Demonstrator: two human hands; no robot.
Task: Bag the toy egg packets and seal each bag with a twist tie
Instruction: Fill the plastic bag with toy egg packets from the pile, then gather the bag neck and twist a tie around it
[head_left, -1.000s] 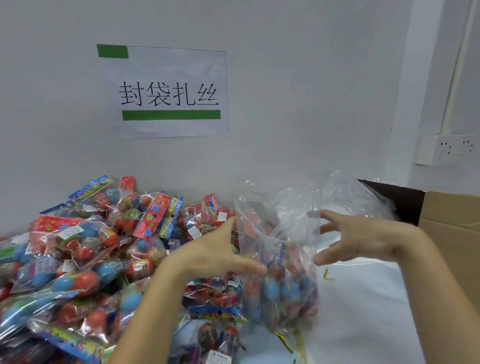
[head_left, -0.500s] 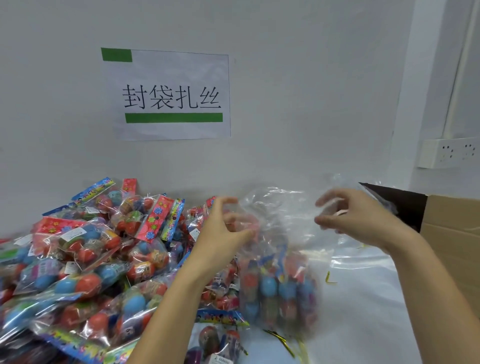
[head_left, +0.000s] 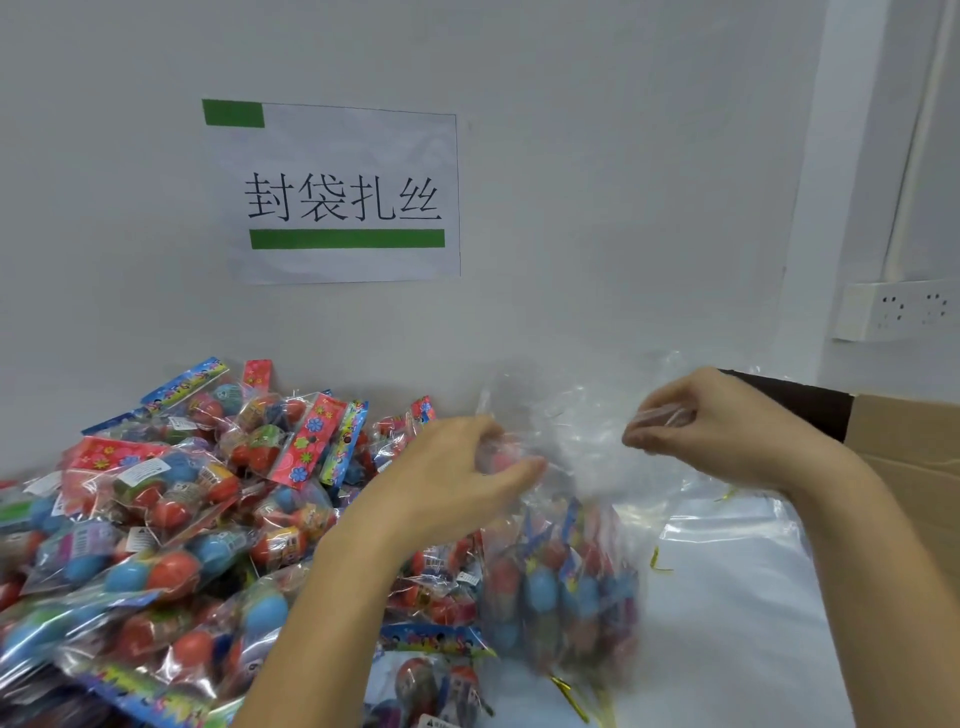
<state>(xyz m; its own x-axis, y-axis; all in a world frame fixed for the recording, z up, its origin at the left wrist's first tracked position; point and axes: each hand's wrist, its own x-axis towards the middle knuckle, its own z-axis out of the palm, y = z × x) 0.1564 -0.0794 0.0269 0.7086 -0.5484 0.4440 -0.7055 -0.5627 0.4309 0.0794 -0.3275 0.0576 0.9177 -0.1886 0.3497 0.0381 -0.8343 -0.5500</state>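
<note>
Both hands are gathering the mouth of a clear, crinkly plastic bag loaded with toy egg packets, red and blue eggs under printed card headers. The left hand is curling its fingers round the film on the near-left edge of the opening, thumb pressing against the plastic; the right hand is pinching a bunched fold of film between thumb and curled fingers on the far-right edge. The bag is hanging directly below the two grips, its loaded bottom resting on or just above the white table surface; motion blur is making that contact hard to judge.

To do this step well, the two grips should be drawing together above the packets, squeezing the loose film into one tight neck with no packet header caught in it, and leaving enough film above the neck for a tie to bite. Thin gold twist ties are lying below the bag and off toward the right hand's side, so one hand will need to be holding the neck alone while the other is reaching for a tie.

To the left of the left grip a big heap of unbagged packets is waiting, and beyond the right wrist a brown cardboard box is standing open.
</note>
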